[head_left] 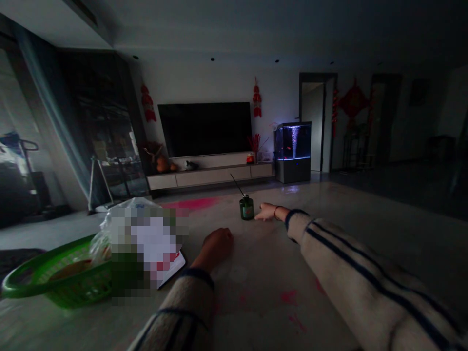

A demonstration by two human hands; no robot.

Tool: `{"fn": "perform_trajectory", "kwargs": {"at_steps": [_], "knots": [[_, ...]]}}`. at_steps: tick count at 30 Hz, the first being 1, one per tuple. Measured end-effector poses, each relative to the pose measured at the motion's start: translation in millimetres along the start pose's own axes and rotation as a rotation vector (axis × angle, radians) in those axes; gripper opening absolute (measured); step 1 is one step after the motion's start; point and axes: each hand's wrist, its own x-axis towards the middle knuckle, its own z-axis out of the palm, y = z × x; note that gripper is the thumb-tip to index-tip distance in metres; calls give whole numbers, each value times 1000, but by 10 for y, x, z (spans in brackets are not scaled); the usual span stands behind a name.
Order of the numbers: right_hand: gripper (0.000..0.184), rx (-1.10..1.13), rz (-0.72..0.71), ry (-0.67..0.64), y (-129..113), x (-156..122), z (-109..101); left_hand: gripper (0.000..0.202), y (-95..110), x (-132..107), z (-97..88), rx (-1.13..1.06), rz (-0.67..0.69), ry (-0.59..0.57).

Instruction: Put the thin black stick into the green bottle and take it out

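Our right hand (269,212) lies open, just beside a green glass bottle (246,208) at twelve o'clock; our left hand (217,246) curls shut, seemingly empty.

The single head-worn camera is looking forward and down from the person's own viewpoint, sitting close above the left hand (216,246) and right hand (269,212) near the lower centre of the frame, while its wide view is reaching out to a television (204,129) on the far wall (219,83) at upper centre.
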Motion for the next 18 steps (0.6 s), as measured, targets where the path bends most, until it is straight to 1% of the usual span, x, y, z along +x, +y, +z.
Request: {"fn": "perform_trajectory", "kwargs": {"at_steps": [3,6,9,11,15,18], "knots": [[29,-92,-67,-54,11,-210,-4,27,49,-4,-41,6,27,47],[22,-201,-117,-42,36,-445,67,25,57,0,-42,24,41,32],[31,-262,-131,12,86,-631,196,27,39,-5,-24,63,47,7],[37,-310,-131,126,126,-695,280,30,30,-16,-16,102,51,-5],[38,-368,-153,188,186,-710,375,27,30,-41,-23,161,66,-36],[41,-407,-176,244,202,-705,390,22,15,-46,-21,121,59,2]]}}
